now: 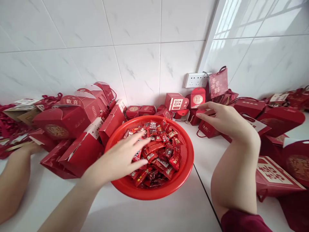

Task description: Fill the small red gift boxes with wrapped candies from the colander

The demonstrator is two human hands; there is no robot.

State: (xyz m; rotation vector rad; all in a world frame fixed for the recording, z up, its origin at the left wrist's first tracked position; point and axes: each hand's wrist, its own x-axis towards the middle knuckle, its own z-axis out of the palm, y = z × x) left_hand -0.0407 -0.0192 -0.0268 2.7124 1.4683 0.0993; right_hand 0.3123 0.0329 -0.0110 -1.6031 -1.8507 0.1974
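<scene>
A round red basket [154, 194] holds a heap of red-wrapped candies [156, 151]. Over the left part of the heap is my left hand [125, 154], palm down with fingers spread and nothing gripped. My right hand [220, 119] reaches over the small red boxes to the right of the basket, thumb and fingers apart. Its fingertips are beside a small upright box [198, 97] with a gold emblem; whether they touch it I cannot tell.
Red gift boxes [65, 125] stand at the left, where another person's arm [16, 180] reaches in. More boxes [277, 174] fill the right. A power strip [196, 80] is on the tiled wall [137, 64] behind.
</scene>
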